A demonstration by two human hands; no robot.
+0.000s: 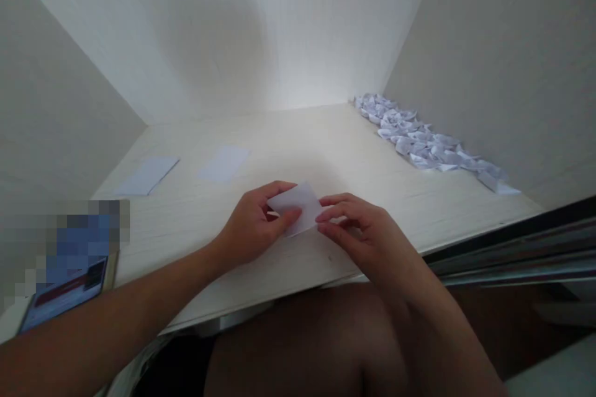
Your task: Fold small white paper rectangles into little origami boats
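A small white piece of paper (307, 205) is held tilted just above the near part of the table. My left hand (254, 223) is closed on its left side, thumb on top and fingers behind. My right hand (356, 223) pinches the paper's right corner between thumb and fingertips. A single white sheet (224, 163) lies flat beyond my left hand. Farther left rests a small stack of white paper (148, 176).
Many folded white paper pieces (419, 136) lie heaped along the right wall. A tablet or phone with a lit screen (69, 291) stands at the left edge, partly blurred out. Pale walls enclose the whitish table (288, 142) on three sides.
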